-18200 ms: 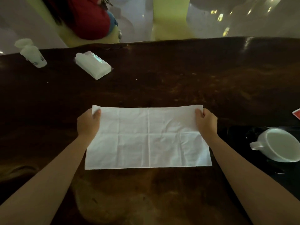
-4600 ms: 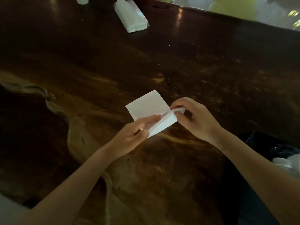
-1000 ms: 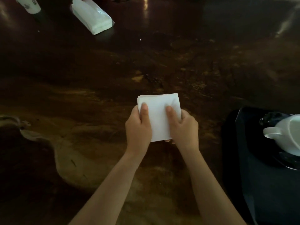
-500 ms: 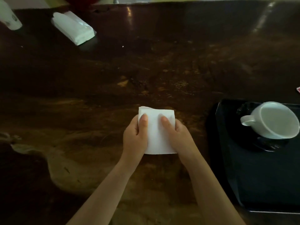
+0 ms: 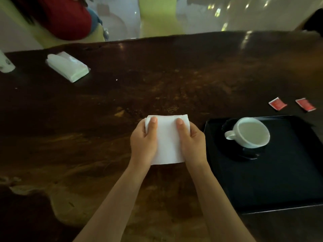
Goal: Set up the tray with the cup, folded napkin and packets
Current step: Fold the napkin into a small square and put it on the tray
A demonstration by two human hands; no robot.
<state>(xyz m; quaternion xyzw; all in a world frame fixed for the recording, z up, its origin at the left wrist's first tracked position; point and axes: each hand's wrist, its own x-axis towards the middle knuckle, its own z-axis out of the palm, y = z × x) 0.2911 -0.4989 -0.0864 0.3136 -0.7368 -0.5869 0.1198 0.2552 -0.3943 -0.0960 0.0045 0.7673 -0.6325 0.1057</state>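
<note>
While the left hand [image 5: 143, 142] and right hand [image 5: 191, 142] grip its sides, thumbs curled on top, the folded napkin [image 5: 167, 139] (white, squarish, layered) lies over the wooden table [image 5: 104, 109], left of the black tray [image 5: 283, 180].

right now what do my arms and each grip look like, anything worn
Both arms are bare down to the frame's edge: no sleeve on the left forearm or right forearm. The left grip and right grip are ungloved hands; no watch or bracelet shows, nor a ring on the thumbs. The thumbnails look short and unpainted.
</note>
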